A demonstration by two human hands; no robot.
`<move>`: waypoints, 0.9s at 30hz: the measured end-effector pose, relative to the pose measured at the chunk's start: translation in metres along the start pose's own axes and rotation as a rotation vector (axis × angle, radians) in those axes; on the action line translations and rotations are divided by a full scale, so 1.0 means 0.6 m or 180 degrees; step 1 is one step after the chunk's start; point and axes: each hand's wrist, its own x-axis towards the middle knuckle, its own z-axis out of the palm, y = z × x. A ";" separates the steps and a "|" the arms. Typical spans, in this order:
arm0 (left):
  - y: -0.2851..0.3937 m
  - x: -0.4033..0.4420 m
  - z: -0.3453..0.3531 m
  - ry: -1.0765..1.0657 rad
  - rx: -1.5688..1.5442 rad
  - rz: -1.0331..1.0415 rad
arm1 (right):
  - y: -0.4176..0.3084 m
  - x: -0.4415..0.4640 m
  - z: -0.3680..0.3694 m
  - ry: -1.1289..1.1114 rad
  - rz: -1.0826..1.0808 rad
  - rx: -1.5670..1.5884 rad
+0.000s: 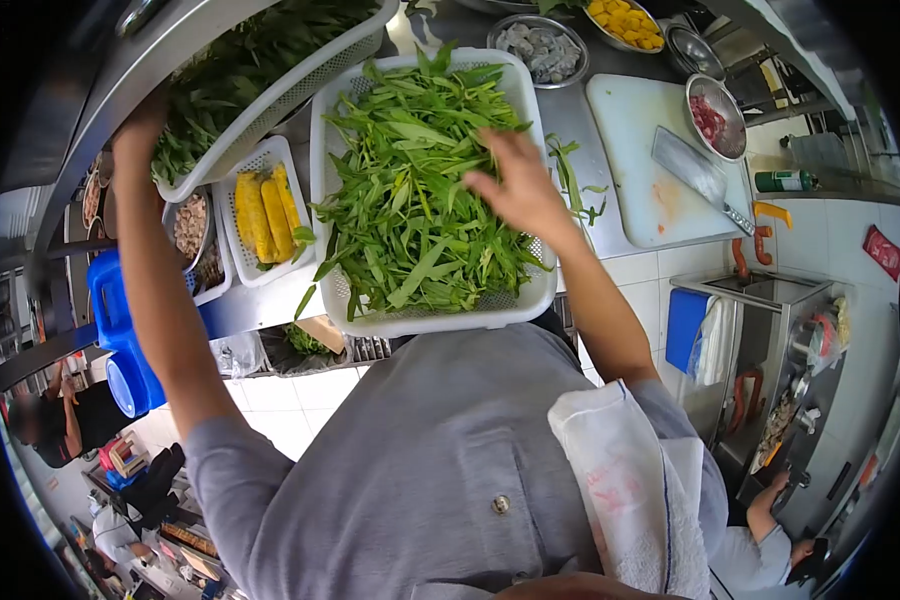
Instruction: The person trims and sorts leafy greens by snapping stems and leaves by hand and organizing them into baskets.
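A white plastic basket (546,285) in front of me is heaped with leafy greens (425,190), which look like water spinach. My right hand (518,185) rests on the right side of the heap, thumb and fingers apart, with nothing visibly gripped. At the upper left, a second white basket (270,125) full of darker greens (240,60) sits tilted. Beside its left side is my left hand (142,128), in shadow; its fingers are hidden, so whether it grips the basket or the greens does not show.
A small white basket (228,205) with yellow corn cobs (267,215) stands at left. On the right lie a white cutting board (620,130) and a cleaver (692,165), near a strainer of red meat (710,120). Bowls of shrimp (545,52) and yellow pieces (625,22) stand behind.
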 end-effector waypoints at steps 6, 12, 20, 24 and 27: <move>0.499 -0.128 -0.157 -0.0135 -0.2473 0.0888 | -0.119 -0.100 0.071 -0.0984 -0.1365 -0.0345; 0.548 -0.278 -0.152 -0.2062 -0.2370 -0.0142 | -0.071 -0.121 0.010 -0.1891 -0.1765 0.0759; 0.570 -0.360 -0.208 -0.2146 -0.2132 -0.0164 | -0.017 -0.088 -0.050 -0.1144 -0.0054 0.0707; 0.582 -0.358 -0.194 -0.2393 -0.2111 -0.0608 | -0.009 -0.090 -0.028 -0.1226 0.0158 -0.0183; 0.586 -0.358 -0.191 -0.2481 -0.2083 -0.0746 | -0.004 -0.086 -0.008 -0.1385 0.0225 -0.0297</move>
